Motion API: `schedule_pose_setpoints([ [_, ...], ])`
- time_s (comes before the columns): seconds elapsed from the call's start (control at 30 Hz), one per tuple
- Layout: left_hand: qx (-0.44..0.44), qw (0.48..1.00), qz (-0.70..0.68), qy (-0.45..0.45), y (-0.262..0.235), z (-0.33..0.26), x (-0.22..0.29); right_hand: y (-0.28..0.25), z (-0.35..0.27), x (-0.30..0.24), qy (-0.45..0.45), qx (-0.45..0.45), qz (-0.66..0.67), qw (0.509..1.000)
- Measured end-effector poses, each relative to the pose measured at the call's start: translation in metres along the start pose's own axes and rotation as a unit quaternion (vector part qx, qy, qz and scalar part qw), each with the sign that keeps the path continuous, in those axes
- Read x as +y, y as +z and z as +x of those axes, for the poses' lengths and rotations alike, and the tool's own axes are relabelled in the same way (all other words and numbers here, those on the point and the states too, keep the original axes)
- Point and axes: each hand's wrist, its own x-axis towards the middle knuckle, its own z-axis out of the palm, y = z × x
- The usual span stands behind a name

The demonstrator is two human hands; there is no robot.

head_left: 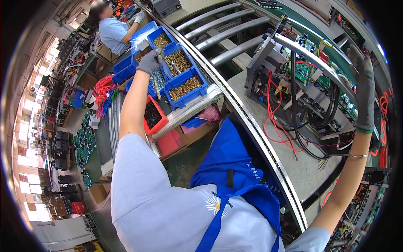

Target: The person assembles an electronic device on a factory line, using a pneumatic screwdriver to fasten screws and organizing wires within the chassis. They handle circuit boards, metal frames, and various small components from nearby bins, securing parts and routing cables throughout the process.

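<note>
My left hand (150,63), in a grey glove, is over the blue parts bins, with its fingers curled together at the edge of a bin of brass-coloured screws (178,62). Whatever they pinch, if anything, is too small to make out. Just below that hand, a pale rod-like tool (157,87) lies across a bin of small silvery parts (160,79). Off to the right, my gloved right hand (364,84) is beside an open electronic unit (306,80), fingers stretched out near its curved metal frame. Red and black wires (275,113) hang from the unit.
A red bin (153,114) of dark screws stands nearest me, beside another blue bin of brass screws (184,88). Metal rollers (231,31) lie beyond a long rail (252,122). A co-worker (112,31) works at the far left. Red wire bundles (103,92) lie left.
</note>
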Motion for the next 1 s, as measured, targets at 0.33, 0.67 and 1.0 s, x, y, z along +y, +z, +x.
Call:
schedule_pose_setpoints([
  [0.33, -0.331, 0.864, -0.361, -0.115, 0.156, -0.027, -0.018, 0.013, -0.002, -0.01, 0.019, -0.007, -0.044, 0.999],
  [0.67, -0.51, 0.815, 0.152, 0.23, 0.532, -0.161, -0.104, 0.027, -0.015, -0.025, -0.033, 0.015, 0.013, 0.999],
  [1.0, -0.495, 0.865, 0.079, 0.036, 0.564, -0.151, -0.134, 0.01, -0.014, -0.017, -0.025, 0.076, 0.034, 0.996],
])
